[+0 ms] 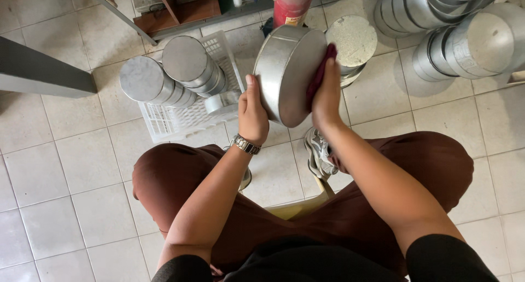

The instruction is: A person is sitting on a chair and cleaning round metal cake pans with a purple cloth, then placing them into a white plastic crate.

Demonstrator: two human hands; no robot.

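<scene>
While the person sits with knees spread over a tiled floor (65, 167), both hands meet on a round metal tin (288, 74) held just above centre, toward twelve o'clock. The left hand (252, 115) closes on the tin's rim at its seven o'clock side, thumb pointing up along the wall and the other fingers tucked behind the metal, out of sight. A metal watch (245, 145) circles that wrist. The right hand (326, 99) lies against the tin's flat bottom at its four o'clock side, fingers bent over a dark red cloth (322, 74) and pressing it to the metal; the cloth peeks out above the fingertips. The tin is tilted, its flat bottom facing right and its open side turned away, so its inside cannot be seen. At ten o'clock from the tin a white crate (180, 118) rests on the floor with two stacks of like tins (186, 63) lying across it. Just beside the tin at two o'clock stands another stack topped by a flat disc (354, 39), and more stacks (465, 36) crowd the frame's one o'clock corner. A red can (292, 6) stands at twelve o'clock, partly behind the tin. Brown trousers (437, 162) fill the lower frame.
</scene>
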